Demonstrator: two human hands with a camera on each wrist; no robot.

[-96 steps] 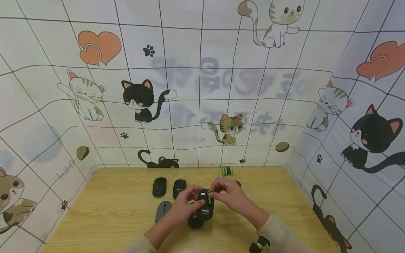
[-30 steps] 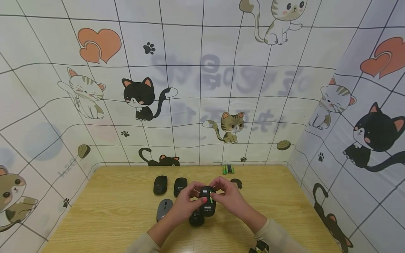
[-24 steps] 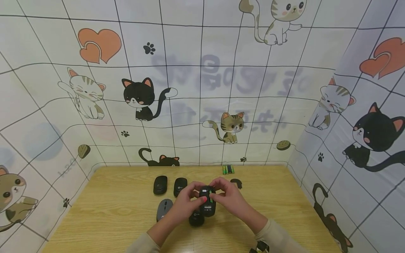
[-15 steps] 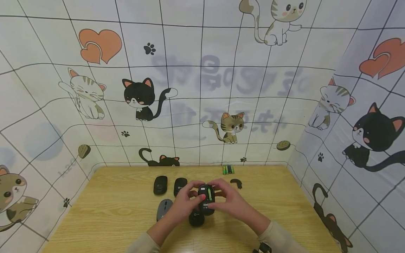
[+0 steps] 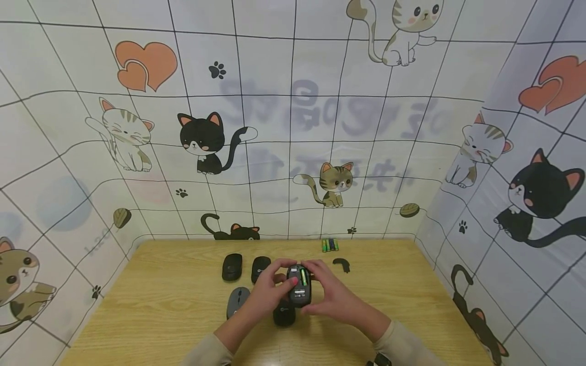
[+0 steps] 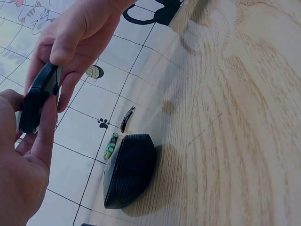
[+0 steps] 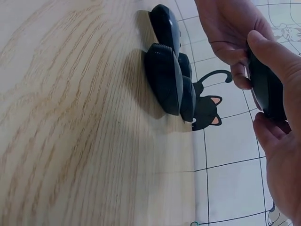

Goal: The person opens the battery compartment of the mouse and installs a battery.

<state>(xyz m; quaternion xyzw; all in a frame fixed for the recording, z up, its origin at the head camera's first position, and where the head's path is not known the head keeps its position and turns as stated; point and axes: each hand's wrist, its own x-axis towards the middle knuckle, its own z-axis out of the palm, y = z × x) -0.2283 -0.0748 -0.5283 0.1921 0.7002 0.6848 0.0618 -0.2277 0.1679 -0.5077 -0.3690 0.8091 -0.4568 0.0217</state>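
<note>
A black computer mouse is held underside up above the table, with a green battery lying in its open slot. My left hand grips the mouse's left side, thumb on the underside next to the slot. On the right side my right hand holds it between the fingers at the far end and the thumb near the lower end. In the left wrist view the mouse appears edge-on between both hands. The right wrist view shows the mouse with a thumb at its upper end.
Below the hands a black mouse stands on the wooden table. A grey mouse and black mice stand left. A dark curved cover and several batteries lie at the back right.
The right hand first pinched the battery at the slot, then pressed on it. It has since let go and moved to the mouse's right edge, leaving the battery lying in the slot.
</note>
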